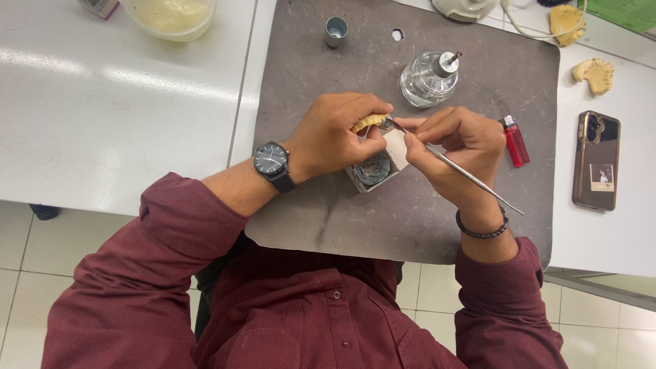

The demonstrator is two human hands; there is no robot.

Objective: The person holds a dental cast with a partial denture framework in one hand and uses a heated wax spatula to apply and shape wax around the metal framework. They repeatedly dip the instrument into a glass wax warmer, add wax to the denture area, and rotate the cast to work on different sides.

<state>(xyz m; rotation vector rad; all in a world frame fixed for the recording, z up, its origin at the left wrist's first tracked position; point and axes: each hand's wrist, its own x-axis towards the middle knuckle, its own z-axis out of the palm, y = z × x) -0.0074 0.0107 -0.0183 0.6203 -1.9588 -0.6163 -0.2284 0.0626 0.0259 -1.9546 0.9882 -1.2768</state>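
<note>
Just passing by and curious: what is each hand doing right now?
Left hand: closed, holding a yellow dental cast.
Right hand: closed, holding a thin metal tool, tip at the cast.

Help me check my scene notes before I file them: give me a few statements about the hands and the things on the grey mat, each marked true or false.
1. The left hand holds a small yellow tooth-shaped dental cast. True.
2. The right hand holds the red plastic lighter. False: its grip is on a thin metal hand instrument; the lighter lies on the grey mat beside that hand.
3. A black wristwatch sits on the left wrist. True.
4. The clear glass spirit burner is between the two hands. False: it stands on the mat beyond them.
5. The phone in a brown case lies on the mat. False: it lies on the white table beside it.
</note>
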